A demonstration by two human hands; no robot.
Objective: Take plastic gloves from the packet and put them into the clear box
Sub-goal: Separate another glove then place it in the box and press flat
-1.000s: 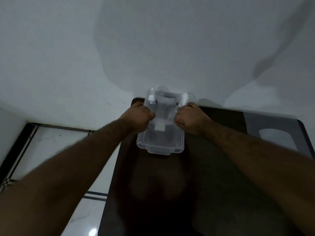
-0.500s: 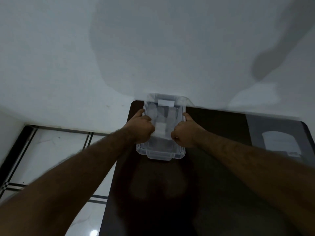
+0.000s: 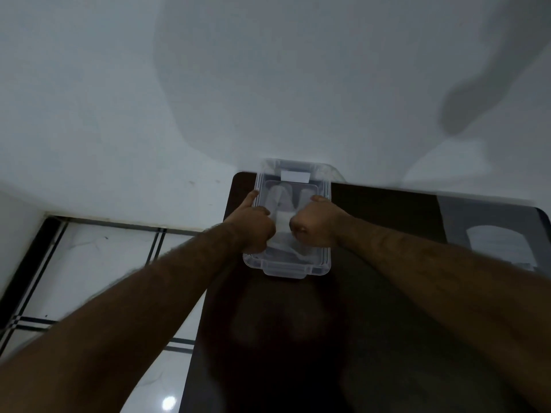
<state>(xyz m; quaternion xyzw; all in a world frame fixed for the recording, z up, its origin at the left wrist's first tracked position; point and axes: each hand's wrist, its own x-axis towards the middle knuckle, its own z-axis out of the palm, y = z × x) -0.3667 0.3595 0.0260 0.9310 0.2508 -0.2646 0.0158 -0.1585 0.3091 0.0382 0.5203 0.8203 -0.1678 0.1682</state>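
The clear box (image 3: 286, 268) stands at the far left end of a dark table (image 3: 387, 338), right against the wall. A clear lid (image 3: 293, 186) with a white label lies flat over the box. Whitish plastic gloves (image 3: 281, 198) show faintly through it. My left hand (image 3: 253, 228) rests on the lid's left side with fingers curled and thumb stretched along the edge. My right hand (image 3: 319, 225) does the same on the right side. The middle of the lid is hidden by both fists.
A pale, flat packet-like shape (image 3: 495, 245) lies on a grey patch at the table's far right. The white wall (image 3: 268, 84) rises directly behind the box. Left of the table's edge, tiled floor (image 3: 98, 263) lies below.
The lid, held tilted above the box a second ago, has come down flat onto it. Both hands slid toward me along its sides and now sit on top.
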